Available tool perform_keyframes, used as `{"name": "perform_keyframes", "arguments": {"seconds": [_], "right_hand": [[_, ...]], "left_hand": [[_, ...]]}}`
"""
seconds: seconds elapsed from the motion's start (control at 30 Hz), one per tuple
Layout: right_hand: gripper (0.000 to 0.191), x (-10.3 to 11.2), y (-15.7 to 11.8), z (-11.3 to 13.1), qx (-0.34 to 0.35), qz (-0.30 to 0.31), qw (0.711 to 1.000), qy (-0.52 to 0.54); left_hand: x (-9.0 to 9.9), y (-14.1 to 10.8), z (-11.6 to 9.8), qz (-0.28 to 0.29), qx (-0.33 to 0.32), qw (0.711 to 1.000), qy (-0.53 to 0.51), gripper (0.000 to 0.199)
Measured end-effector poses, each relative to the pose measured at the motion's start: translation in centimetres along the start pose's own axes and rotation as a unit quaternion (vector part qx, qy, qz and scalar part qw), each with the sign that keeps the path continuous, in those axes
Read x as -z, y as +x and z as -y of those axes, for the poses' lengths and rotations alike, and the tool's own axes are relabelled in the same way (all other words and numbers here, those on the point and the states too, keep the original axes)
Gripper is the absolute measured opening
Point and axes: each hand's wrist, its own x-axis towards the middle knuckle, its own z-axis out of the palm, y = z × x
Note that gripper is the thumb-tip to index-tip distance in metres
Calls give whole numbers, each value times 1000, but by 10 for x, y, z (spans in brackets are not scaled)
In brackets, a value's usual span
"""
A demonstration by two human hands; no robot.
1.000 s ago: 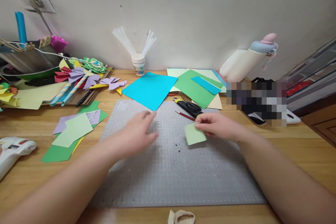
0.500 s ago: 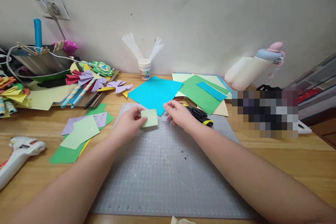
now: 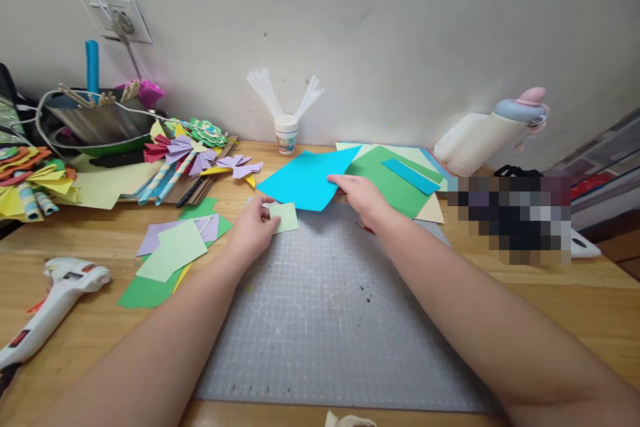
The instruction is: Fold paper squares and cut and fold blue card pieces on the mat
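Observation:
Between the thumb and fingers of my left hand (image 3: 256, 225) is a small light green paper piece (image 3: 285, 218), held above the far left part of the grey cutting mat (image 3: 310, 320). My right hand (image 3: 361, 199) pinches the near right edge of a blue sheet of paper (image 3: 303, 177). That sheet is lifted and bent on its right side, and its left corner lies close to the table. Behind my right hand is a larger green sheet (image 3: 387, 173) with a narrow blue strip (image 3: 411, 177) on it.
Paper offcuts (image 3: 175, 250) lie left of the mat, near a white glue gun (image 3: 63, 300). Paper flowers (image 3: 187, 150) and a metal container of sticks (image 3: 103, 117) stand farther back. A paper cup (image 3: 287, 135) holds white strips. A bottle (image 3: 505, 130) leans at the back right.
My right hand has taken hold of the blue sheet and raised its right side. My left hand still holds the light green piece. The whole view has shifted slightly.

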Motion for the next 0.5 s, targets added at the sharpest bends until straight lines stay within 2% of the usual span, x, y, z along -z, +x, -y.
{"name": "perform_keyframes", "arguments": {"seconds": [0.13, 0.23, 0.37, 0.43, 0.5], "right_hand": [[24, 50, -30, 5, 79, -102, 991, -45], [33, 98, -58, -5, 69, -146, 984, -80], [54, 148, -101, -37, -73, -46, 989, -124], [61, 161, -124, -54, -138, -9, 981, -134], [64, 168, -147, -67, -147, -7, 983, -105]], "left_hand": [[-2, 0, 4, -8, -10, 1000, 23, 42], [-3, 1, 3, -27, -15, 999, 42, 44], [-2, 6, 1, -54, -20, 996, 68, 45], [-3, 9, 2, -63, -23, 994, 81, 45], [-5, 12, 3, -71, -25, 993, 96, 44]]}}
